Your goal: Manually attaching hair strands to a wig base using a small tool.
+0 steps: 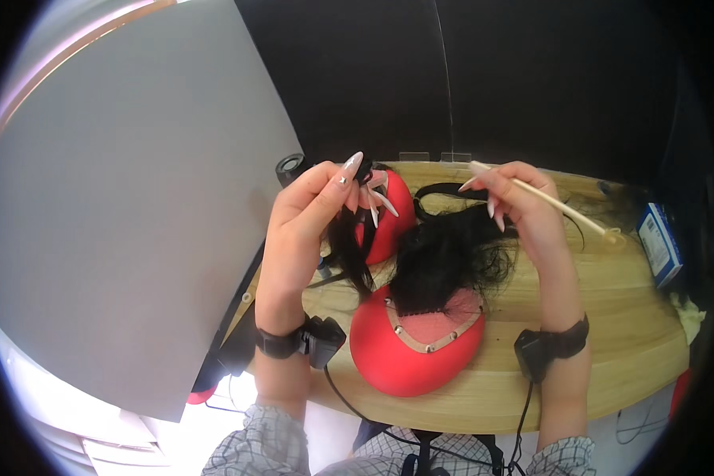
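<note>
Black hair (436, 266) overlies probable mesh (436, 327) on red cushion (412, 366).

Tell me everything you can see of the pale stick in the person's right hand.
The pale stick is slender, straight and wood-like, with a thicker yellowish lump at its right end. It slants down rightward across the picture, gripped toward its left end by the right hand. Its left tip is hard to make out.

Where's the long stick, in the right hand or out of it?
In it: the pale stick passes through the right hand, one end poking out.
</note>
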{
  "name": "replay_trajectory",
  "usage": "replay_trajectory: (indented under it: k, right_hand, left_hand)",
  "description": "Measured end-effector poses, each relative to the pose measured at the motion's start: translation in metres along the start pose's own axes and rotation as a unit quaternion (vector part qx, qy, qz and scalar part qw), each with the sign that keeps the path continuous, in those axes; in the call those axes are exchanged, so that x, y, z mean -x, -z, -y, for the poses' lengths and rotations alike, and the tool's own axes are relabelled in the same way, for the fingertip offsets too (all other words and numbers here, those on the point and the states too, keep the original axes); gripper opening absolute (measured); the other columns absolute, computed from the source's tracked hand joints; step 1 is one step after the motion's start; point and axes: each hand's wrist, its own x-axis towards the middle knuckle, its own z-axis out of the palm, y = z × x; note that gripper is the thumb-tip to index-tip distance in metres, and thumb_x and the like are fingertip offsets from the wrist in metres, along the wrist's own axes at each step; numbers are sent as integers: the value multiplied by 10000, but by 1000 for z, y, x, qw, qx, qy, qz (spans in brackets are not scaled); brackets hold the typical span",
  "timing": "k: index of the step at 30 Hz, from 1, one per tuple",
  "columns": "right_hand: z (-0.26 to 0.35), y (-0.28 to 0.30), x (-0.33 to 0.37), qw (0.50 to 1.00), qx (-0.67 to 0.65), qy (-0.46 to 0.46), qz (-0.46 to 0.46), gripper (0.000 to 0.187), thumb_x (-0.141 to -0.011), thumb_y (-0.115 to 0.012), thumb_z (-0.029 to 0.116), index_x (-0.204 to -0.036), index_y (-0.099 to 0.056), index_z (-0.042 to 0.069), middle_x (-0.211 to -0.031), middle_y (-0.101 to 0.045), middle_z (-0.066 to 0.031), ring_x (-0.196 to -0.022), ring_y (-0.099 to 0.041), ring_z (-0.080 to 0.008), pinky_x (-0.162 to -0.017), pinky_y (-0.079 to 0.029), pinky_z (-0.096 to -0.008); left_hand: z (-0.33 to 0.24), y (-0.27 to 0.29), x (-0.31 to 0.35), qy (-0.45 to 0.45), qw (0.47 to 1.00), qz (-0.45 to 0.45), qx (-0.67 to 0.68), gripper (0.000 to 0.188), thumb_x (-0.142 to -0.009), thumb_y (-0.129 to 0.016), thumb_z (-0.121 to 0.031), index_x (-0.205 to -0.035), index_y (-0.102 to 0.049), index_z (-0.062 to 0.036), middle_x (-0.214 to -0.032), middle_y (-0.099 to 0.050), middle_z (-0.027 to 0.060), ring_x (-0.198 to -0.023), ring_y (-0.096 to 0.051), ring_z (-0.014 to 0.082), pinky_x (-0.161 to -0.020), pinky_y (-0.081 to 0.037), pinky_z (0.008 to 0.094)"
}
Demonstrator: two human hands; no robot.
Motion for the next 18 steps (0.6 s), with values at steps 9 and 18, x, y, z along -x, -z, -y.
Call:
replay_trajectory:
  k: [9, 18]
  right_hand:
    - [-29, 96, -10, 721, 664, -187, -60, 326, -918, -587, 336, -884, -650, 19, -843, -674, -109, -665, -614, -119, -614, -483, -261]
    - [66, 26, 33, 928, 316, 133, -144, 299, -848, -660, 211, -1078, -652, 19, -978, -679, -104, -909, -638, -179, -819, -484, -288]
  left_hand:
    - [-5, 5, -4, 70, 997, -3, -29, 275, -965, -472, -221, -750, -504, -54, -815, -595, 59, -871, -559, 144, -775, -392, 256]
    - [3, -2, 0, 73, 995, 43, -43, 276, -952, -526, -185, -755, -566, 4, -925, -610, 48, -1053, -513, 138, -883, -372, 256]
